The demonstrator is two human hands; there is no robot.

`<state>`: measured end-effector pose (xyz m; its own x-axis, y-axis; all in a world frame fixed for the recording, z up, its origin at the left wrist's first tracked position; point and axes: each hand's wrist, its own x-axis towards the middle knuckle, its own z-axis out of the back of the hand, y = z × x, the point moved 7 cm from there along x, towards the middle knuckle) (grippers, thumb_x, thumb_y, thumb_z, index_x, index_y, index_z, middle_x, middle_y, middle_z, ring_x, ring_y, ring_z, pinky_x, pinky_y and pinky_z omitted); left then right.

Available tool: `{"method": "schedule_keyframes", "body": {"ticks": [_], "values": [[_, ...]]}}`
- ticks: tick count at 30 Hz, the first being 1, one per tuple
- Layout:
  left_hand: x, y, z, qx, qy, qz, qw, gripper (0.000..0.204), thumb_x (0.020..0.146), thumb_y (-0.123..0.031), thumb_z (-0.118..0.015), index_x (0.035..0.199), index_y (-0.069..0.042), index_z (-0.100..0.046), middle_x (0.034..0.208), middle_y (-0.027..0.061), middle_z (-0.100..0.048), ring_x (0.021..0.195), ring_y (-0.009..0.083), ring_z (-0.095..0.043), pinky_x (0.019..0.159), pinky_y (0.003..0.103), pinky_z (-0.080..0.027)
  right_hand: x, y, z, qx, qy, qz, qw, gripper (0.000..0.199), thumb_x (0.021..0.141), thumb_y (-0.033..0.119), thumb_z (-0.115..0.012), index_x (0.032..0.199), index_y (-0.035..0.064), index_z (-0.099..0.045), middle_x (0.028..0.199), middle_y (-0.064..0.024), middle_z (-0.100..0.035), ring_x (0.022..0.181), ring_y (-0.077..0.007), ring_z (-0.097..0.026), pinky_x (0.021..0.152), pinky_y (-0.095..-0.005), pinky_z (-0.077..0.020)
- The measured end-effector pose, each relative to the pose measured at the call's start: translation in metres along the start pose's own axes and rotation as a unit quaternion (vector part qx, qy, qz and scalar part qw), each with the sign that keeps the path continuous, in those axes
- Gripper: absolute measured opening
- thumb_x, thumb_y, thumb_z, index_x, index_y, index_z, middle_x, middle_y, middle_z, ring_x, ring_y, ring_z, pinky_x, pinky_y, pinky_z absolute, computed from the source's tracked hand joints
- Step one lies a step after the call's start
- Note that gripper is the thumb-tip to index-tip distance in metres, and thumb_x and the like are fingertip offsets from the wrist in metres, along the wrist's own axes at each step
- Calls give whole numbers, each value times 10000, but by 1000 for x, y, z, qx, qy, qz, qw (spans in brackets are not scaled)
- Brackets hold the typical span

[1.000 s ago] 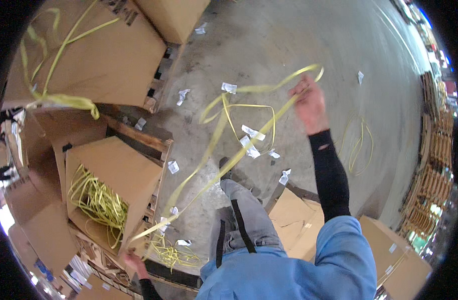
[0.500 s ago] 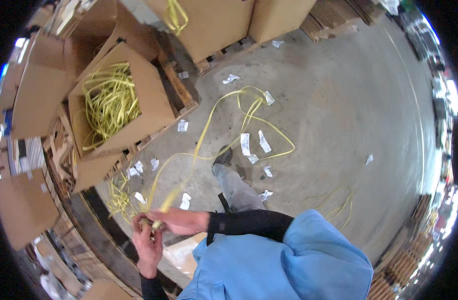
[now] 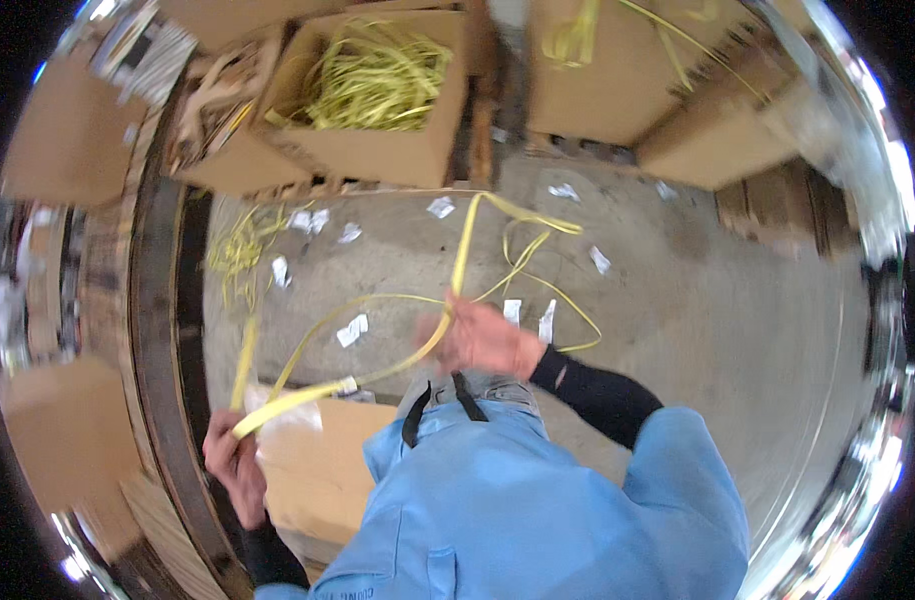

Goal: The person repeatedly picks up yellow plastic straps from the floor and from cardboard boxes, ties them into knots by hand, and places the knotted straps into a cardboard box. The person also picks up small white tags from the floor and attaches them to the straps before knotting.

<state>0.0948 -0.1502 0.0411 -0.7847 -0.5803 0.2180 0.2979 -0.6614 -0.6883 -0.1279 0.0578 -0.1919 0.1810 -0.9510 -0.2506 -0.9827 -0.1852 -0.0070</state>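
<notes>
A long, flat yellow strap point(image 3: 292, 404) runs between my two hands in a sagging curve. My left hand point(image 3: 237, 462), at the lower left, is closed around one part of it, and another length hangs from that hand toward the floor. My right hand point(image 3: 487, 338), in front of my body, is smeared by motion, with its fingers closed on the strap. From there the strap rises ahead of me and falls into loose loops point(image 3: 522, 262) on the concrete floor. A small whitish piece point(image 3: 348, 385) shows on or against the strap between the hands.
Ahead, a cardboard box point(image 3: 377, 158) holds a heap of yellow strapping point(image 3: 382, 80). Another large box point(image 3: 597, 95) stands to its right. Paper scraps point(image 3: 352, 330) and a tangle of strapping point(image 3: 242, 245) litter the floor. A flat cardboard carton point(image 3: 317, 470) lies beside my left arm.
My hands were together at the lower left; now they are apart, the right moved right and up, with strap stretched between them. The view has turned left.
</notes>
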Motion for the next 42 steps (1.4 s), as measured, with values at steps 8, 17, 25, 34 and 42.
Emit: {"method": "schedule_keyframes", "body": {"ticks": [8, 17, 25, 34, 42], "values": [[27, -74, -107, -260, 171, 86, 946, 356, 845, 118, -574, 1180, 1, -543, 1321, 155, -550, 966, 208, -653, 710, 319, -556, 60, -20, -115, 54, 172, 52, 982, 728, 935, 562, -587, 1457, 81, -426, 1403, -136, -537, 1275, -308, -525, 1025, -494, -456], [25, -75, -123, -262, 16, 205, 943, 445, 898, 68, -653, 1270, -15, -422, 1339, 189, -563, 993, 201, -682, 758, 312, -593, 23, 49, -136, -257, 68, 129, 955, 614, 959, 131, -608, 1498, 33, -331, 1384, -170, -540, 1264, -313, -546, 1072, -457, -445], [7, -80, -120, -302, -164, 127, 931, 356, 868, 105, -672, 1169, 22, -501, 1167, 156, -651, 1043, 219, -673, 906, 331, -554, -47, 1, -167, -771, 198, -4, 605, 673, 888, 249, -713, 1441, -14, -434, 1396, -170, -540, 1232, -292, -564, 1039, -392, -452], [7, -110, -126, -380, -256, -116, 881, 523, 842, 81, -707, 1255, -215, -584, 1163, 97, -658, 1259, 301, -531, 1117, 497, -376, -44, 42, -227, -663, 159, 227, 696, 625, 921, 239, -662, 1450, -7, -437, 1484, -163, -466, 1369, -308, -446, 1129, -429, -347], [-4, -120, -104, -393, -246, -221, 858, 587, 794, -3, -789, 1297, -222, -579, 1180, 116, -611, 1312, 317, -450, 1162, 511, -290, -12, -10, -231, -646, 240, 181, 701, 387, 905, 189, -682, 1238, -3, -642, 1281, -154, -611, 1271, -312, -525, 1041, -439, -435]]}}
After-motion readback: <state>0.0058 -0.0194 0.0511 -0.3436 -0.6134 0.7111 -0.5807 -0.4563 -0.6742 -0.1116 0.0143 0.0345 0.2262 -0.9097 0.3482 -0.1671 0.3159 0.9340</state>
